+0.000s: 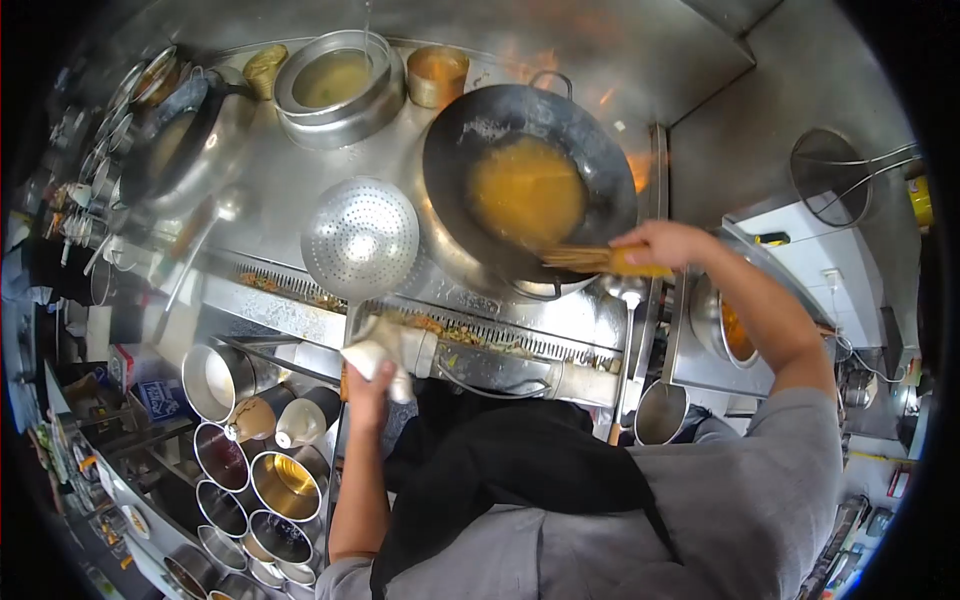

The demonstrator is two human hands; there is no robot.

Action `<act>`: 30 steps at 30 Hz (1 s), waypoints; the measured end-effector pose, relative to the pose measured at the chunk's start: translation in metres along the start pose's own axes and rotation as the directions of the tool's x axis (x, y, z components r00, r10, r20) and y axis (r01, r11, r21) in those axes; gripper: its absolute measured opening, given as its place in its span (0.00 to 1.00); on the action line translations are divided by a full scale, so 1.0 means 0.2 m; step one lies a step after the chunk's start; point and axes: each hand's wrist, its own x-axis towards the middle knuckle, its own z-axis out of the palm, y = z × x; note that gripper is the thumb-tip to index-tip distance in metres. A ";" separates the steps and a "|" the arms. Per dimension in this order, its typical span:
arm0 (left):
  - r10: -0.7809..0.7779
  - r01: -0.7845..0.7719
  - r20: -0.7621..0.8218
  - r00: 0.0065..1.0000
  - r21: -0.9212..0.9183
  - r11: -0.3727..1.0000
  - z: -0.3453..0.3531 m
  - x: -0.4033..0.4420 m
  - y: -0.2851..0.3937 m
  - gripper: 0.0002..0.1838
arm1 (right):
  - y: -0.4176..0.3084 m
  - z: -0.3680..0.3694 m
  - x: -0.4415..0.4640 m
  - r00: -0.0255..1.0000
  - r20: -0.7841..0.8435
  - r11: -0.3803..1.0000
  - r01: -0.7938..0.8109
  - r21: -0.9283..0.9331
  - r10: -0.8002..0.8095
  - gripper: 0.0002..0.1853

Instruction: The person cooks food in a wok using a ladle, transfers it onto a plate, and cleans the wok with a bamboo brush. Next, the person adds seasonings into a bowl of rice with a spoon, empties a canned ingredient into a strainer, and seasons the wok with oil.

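Right grip point(662, 245): clasped around a bamboo brush point(590, 260), bristles inside the wok point(460, 130) at its near right edge
Left grip point(368, 397): clenched on a white cloth point(382, 350); whether it also grasps the handle beneath cannot be told
Wok: dark, on the stove point(260, 165), yellow liquid point(528, 190) within, flames point(641, 170) at the right
Skimmer point(360, 237): perforated, left of the wok, above the cloth
Metal pot point(338, 132): behind the skimmer, liquid inside
Metal tin point(437, 90): between pot and wok

Left grip point(368, 394) curled, right grip point(660, 246) outstretched
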 end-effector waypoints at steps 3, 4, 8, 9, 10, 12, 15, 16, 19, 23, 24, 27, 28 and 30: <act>-0.155 0.177 0.154 0.976 -0.145 0.973 0.13 -0.01 0.14 0.22 | -0.01 0.07 0.53 0.937 -0.272 0.974 0.227 0.000 -0.219 0.24; -0.239 0.240 0.056 0.969 -0.010 0.971 0.23 0.02 0.16 0.19 | -0.04 0.13 0.73 0.879 -0.436 0.961 0.259 0.099 -0.192 0.24; -0.270 0.278 0.130 0.954 -0.050 0.959 0.64 0.05 0.03 0.20 | -0.47 0.15 0.62 0.926 -0.306 0.868 -0.041 0.495 0.219 0.25; -0.324 0.344 0.170 0.930 -0.099 0.934 0.70 0.05 0.01 0.21 | -0.35 0.27 0.61 0.905 -0.421 0.937 0.097 0.335 0.057 0.25; -0.368 0.403 0.218 0.904 -0.150 0.903 0.75 0.05 -0.02 0.23 | -0.18 0.34 0.59 0.854 -0.507 0.966 0.218 0.139 -0.119 0.25; -0.311 0.354 0.254 0.916 -0.146 0.924 0.84 0.03 0.00 0.25 | -0.07 0.23 0.28 0.966 -0.251 0.985 0.098 0.140 -0.060 0.25; -0.331 0.359 0.192 0.924 -0.135 0.923 0.97 0.08 0.00 0.24 | 0.12 0.03 0.24 0.986 -0.167 0.991 -0.028 -0.134 0.006 0.24; -0.392 0.407 0.134 0.910 -0.110 0.907 1.05 0.14 0.01 0.23 | 0.08 -0.05 0.30 0.979 -0.200 0.973 -0.073 -0.220 0.029 0.24; 0.033 -0.027 -0.054 0.998 0.108 0.994 1.24 0.25 -0.08 0.24 | -0.14 -0.06 0.69 0.853 -0.511 0.993 -0.063 0.104 0.108 0.23; 0.237 -0.198 -0.098 0.967 0.306 0.931 1.09 0.36 0.05 0.25 | -0.44 0.17 0.74 0.769 -0.596 0.941 -0.022 0.338 0.232 0.28; 0.380 -0.317 -0.098 0.920 0.386 0.866 1.00 0.48 0.09 0.24 | -0.42 0.25 0.65 0.781 -0.602 0.974 -0.032 0.224 0.164 0.28; 0.428 -0.337 -0.083 0.900 0.493 0.802 0.89 0.68 0.32 0.23 | -0.35 0.18 0.09 0.947 -0.282 0.983 -0.120 0.137 0.154 0.27; 0.441 -0.363 -0.062 0.895 0.474 0.803 0.88 0.74 0.37 0.22 | -0.05 0.26 0.15 0.949 -0.312 0.998 -0.042 0.036 0.051 0.27; 0.186 -0.240 0.161 0.969 0.458 0.856 0.87 0.71 0.53 0.21 | 0.15 0.03 0.02 0.930 -0.281 0.937 -0.296 -0.186 0.238 0.28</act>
